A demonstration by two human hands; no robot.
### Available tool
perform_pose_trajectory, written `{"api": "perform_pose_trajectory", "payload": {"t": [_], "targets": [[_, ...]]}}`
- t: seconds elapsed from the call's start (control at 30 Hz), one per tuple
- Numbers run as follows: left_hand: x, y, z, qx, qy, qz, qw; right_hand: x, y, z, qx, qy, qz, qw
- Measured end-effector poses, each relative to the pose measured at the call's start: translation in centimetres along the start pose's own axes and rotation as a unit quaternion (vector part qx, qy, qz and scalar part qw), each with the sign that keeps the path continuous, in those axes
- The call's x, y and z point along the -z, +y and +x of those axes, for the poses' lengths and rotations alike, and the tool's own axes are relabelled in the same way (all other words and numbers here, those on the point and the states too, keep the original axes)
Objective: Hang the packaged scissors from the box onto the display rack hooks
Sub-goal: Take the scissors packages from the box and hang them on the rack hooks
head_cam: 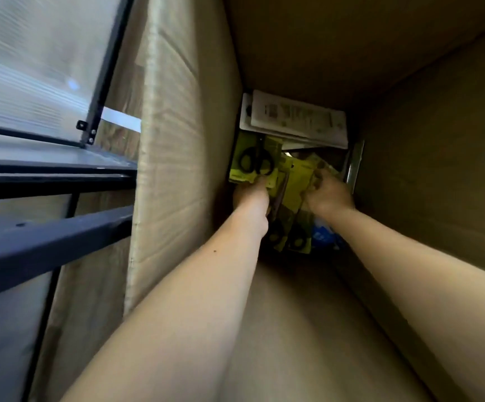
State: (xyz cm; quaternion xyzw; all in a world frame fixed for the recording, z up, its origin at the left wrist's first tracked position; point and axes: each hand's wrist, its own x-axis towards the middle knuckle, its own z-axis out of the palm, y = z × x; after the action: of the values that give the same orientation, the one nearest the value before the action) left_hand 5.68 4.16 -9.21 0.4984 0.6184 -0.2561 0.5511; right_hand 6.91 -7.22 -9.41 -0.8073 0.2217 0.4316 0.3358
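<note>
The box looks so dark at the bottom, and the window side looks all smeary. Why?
In the head view, the deep cardboard box shades its own bottom, so the yellow scissors packs near the left hand and right hand look dim. The pale panel on the left is bright and streaked by motion blur. The wide lens also stretches the forearms near the edges.

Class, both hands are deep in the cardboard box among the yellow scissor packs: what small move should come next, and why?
Probably lift one pack out. The left hand and right hand already rest on the yellow scissor packs at the bottom of the box, and no pack is clear of the pile yet.
</note>
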Motion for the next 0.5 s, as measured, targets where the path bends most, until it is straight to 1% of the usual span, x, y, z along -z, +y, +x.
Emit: {"api": "perform_pose_trajectory", "payload": {"t": [0.1, 0.17, 0.27, 0.33, 0.4, 0.5], "targets": [[-0.4, -1.0, 2.6, -0.028, 0.027, -0.008, 0.999, -1.4, 1.2, 2.3, -0.017, 0.034, -0.006, 0.999], [-0.3, -1.5, 3.6, -0.050, 0.026, -0.019, 0.998, -2.2, 1.8, 3.3, -0.015, 0.066, -0.005, 0.998], [-0.5, -2.1, 4.1, -0.075, 0.020, -0.041, 0.996, -2.6, 2.1, 4.4, -0.005, 0.128, 0.055, 0.990], [-0.8, -2.5, 3.8, -0.085, 0.022, -0.058, 0.994, -3.1, 2.0, 4.4, 0.029, 0.172, 0.041, 0.984], [-1.4, -2.5, 3.3, -0.076, 0.021, -0.087, 0.993, -3.6, 1.7, 3.8, 0.078, 0.192, 0.031, 0.978], [-1.9, -1.9, 2.6, -0.079, 0.031, -0.112, 0.990, -4.0, 0.9, 3.4, 0.147, 0.159, 0.037, 0.976]]}}
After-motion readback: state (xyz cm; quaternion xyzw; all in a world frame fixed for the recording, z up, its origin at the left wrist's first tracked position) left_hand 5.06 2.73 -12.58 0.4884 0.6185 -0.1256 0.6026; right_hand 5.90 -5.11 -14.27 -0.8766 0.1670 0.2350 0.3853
